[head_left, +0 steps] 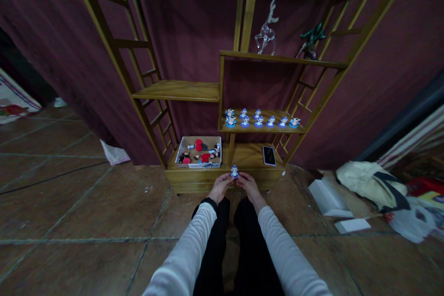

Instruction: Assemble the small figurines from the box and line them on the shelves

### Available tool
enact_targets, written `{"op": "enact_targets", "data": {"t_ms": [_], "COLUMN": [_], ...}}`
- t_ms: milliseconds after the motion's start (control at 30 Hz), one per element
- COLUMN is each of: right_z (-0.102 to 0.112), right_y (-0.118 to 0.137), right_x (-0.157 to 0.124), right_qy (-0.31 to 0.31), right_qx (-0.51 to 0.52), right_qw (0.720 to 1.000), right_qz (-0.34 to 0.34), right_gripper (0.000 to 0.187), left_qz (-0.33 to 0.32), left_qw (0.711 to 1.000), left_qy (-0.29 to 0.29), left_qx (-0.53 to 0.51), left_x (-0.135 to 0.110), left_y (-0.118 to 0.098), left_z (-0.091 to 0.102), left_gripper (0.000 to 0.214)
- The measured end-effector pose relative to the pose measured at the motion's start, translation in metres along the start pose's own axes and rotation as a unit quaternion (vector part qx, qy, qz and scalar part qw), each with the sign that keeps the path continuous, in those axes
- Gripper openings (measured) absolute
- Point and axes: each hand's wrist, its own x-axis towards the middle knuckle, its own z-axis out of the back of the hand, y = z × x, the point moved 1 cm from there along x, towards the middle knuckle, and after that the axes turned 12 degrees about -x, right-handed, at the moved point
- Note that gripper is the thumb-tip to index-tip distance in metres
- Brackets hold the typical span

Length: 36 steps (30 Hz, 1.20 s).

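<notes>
Between my two hands, in front of the low edge of the wooden shelf unit (194,176), is a small blue and white figurine (234,172), held upright. My left hand (221,187) pinches its left side, and my right hand (249,185) grips its right side with the fingertips. Several similar blue and white figurines (258,121) stand in two rows on the middle right shelf (263,130). At the lower left, an open cardboard box (199,140) holds several red, black and white figurines (205,157), lying jumbled.
A phone (269,156) lies on the bottom shelf at right. A clear deer figure (267,32) and a dark green figure (312,41) stand on the upper shelf. White boxes (329,198) and a plastic bag (412,219) lie on the floor at right; a cable (52,178) runs at left.
</notes>
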Motion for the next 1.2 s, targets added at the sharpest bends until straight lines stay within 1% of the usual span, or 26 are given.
{"op": "enact_targets", "data": {"t_ms": [200, 433, 533, 633, 800, 867, 900, 967, 1033, 1100, 1200], "right_z": [-0.004, -0.002, -0.002, -0.002, -0.002, -0.002, -0.001, 0.0, 0.0, -0.001, -0.001], "right_y": [0.005, 0.003, 0.001, -0.001, -0.002, -0.003, -0.004, -0.006, -0.007, -0.008, -0.009], "right_x": [-0.004, -0.002, 0.0, 0.002, 0.005, 0.006, 0.006, 0.007, 0.007, 0.008, 0.008], "right_qy": [0.0, 0.022, 0.036, 0.026, -0.002, -0.017, -0.025, -0.041, -0.048, -0.045, -0.034], "right_qx": [-0.017, -0.037, -0.044, -0.062, -0.082, -0.094, -0.101, -0.115, -0.131, -0.148, -0.173], "right_qw": [1.0, 0.999, 0.998, 0.995, 0.993, 0.991, 0.99, 0.987, 0.984, 0.982, 0.978], "right_qz": [0.002, 0.016, 0.041, 0.068, 0.088, 0.094, 0.097, 0.103, 0.106, 0.108, 0.114], "right_gripper": [0.043, 0.042, 0.038, 0.034, 0.029, 0.028, 0.027, 0.025, 0.024, 0.024, 0.024], "left_qz": [0.018, 0.059, 0.071, 0.083, 0.09, 0.073, 0.052, -0.015, -0.081, -0.109, -0.115], "left_qw": [1.0, 0.998, 0.997, 0.996, 0.996, 0.996, 0.997, 0.995, 0.989, 0.985, 0.984], "left_qy": [-0.003, -0.007, -0.009, -0.006, -0.015, -0.032, -0.048, -0.086, -0.106, -0.094, -0.072], "left_qx": [-0.006, -0.019, -0.017, -0.009, 0.016, 0.03, 0.037, 0.051, 0.069, 0.09, 0.112], "left_x": [0.001, -0.001, -0.001, -0.002, -0.003, -0.002, -0.001, 0.001, 0.002, 0.003, 0.002], "left_y": [0.001, -0.003, -0.005, -0.006, -0.005, -0.003, -0.002, -0.001, -0.001, 0.0, 0.0], "left_z": [0.002, 0.001, 0.0, -0.002, -0.004, -0.003, -0.003, -0.001, 0.001, 0.002, 0.002], "left_gripper": [0.024, 0.027, 0.028, 0.034, 0.039, 0.037, 0.035, 0.03, 0.029, 0.031, 0.028]}}
